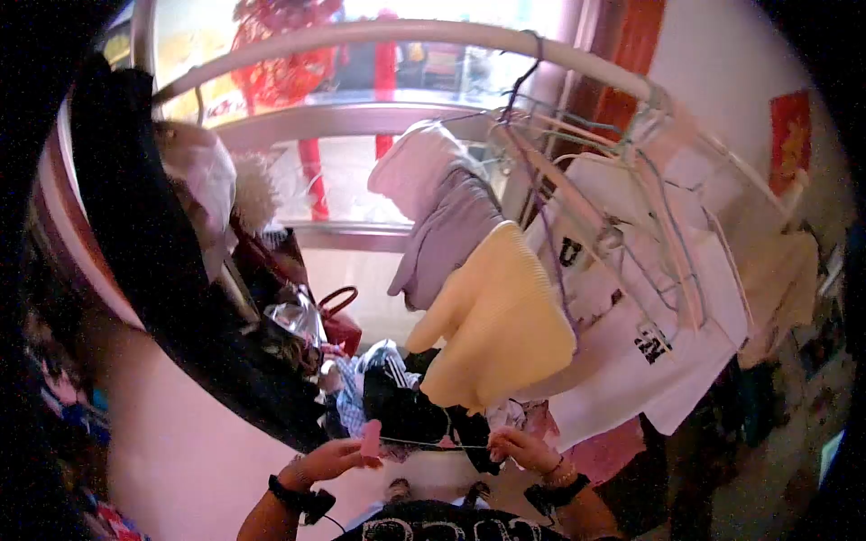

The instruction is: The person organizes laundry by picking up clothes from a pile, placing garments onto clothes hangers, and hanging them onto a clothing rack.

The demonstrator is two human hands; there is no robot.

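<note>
Low in the head view, a thin pale wire or cord (433,444) stretches between my two hands; I cannot tell which it is. My left hand (338,458) is closed at its left end, where a small pink piece (371,438) stands up by the fingers. The fingers of my right hand (526,449) pinch the other end. Just beyond the line lie dark clothes (408,410) and a blue-and-white checked cloth (345,397). A yellow ribbed garment (505,320) hangs above, between me and the window.
A curved rail (361,34) spans the top, carrying several hangers (622,216). White shirts (649,361) with black print hang at right, a grey garment (451,230) near the middle. A long black garment (144,225) hangs at left. Behind the pile stands a red bag (341,329).
</note>
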